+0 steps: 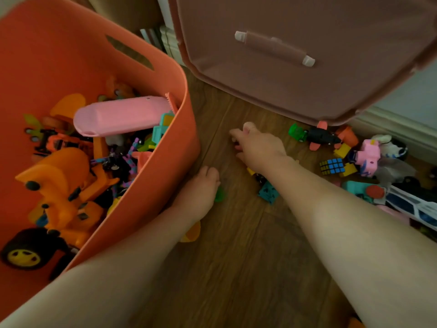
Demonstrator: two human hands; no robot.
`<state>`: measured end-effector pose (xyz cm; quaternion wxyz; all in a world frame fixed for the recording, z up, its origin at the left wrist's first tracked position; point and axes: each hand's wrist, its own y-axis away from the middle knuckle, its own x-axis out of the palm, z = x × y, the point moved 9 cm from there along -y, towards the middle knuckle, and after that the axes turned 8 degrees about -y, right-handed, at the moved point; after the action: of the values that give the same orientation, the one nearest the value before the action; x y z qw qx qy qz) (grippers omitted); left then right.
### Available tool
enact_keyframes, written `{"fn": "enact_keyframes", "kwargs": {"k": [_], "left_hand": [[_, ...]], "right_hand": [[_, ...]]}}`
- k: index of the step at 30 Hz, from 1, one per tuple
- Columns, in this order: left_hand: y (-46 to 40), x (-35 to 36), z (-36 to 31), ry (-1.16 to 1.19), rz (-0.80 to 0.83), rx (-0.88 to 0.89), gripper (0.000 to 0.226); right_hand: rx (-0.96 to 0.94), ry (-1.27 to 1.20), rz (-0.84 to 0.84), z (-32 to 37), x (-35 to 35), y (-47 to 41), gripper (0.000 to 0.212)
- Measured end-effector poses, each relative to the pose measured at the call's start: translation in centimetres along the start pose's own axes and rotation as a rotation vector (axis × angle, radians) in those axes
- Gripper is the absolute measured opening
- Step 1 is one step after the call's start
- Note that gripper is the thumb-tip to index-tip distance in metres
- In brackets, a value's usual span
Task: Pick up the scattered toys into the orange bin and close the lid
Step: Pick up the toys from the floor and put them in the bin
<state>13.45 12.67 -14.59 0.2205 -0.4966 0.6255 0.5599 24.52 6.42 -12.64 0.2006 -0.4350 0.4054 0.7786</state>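
Both hands reach down, left (201,188) fingers curled, right (257,147) fingers bent downward

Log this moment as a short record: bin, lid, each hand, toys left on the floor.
bin: orange bin at left, holding many toys
lid: pinkish lid off the bin, standing behind the floor toys
left hand: left hand low beside the bin wall, fingers curled, over a green piece
right hand: right hand reaching down to the floor
floor toys: puzzle cube, pink toy, others at right
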Motion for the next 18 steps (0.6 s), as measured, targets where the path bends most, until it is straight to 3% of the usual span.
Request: {"fn": "enact_keyframes", "kwargs": {"k": [2, 5, 8, 10, 14, 18], "left_hand": [[0.5, -0.8, 0.0, 0.106, -0.017, -0.011, 0.009], [1.3, -2.4, -0.3, 0.165, -0.072, -0.035, 0.021], [2.4, -4.6, 0.3, 0.209, -0.233, -0.086, 0.017], [3.2, -4.7, 0.5, 0.152, -0.249, -0.083, 0.016], [4.7, -1.9, 0.9, -0.107, 0.007, -0.129, 0.055], [7.0, 1.3, 0.9, -0.201, 0.274, -0.1, 0.09]], "right_hand": [[0.062, -0.05, 0.001, -0.5, 0.9, 0.3, 0.048], [0.08, -0.102, 0.009, -1.4, 1.8, 1.5, 0.044], [0.089, -0.131, -0.07, -3.1, 0.9, 3.5, 0.035], [0.068, -0.072, -0.026, -3.5, 0.9, 4.8, 0.034], [0.035, 0.126, 0.151, -2.6, 2.1, 5.7, 0.05], [0.119, 0.225, 0.107, -1.4, 2.6, 5.0, 0.036]]}}
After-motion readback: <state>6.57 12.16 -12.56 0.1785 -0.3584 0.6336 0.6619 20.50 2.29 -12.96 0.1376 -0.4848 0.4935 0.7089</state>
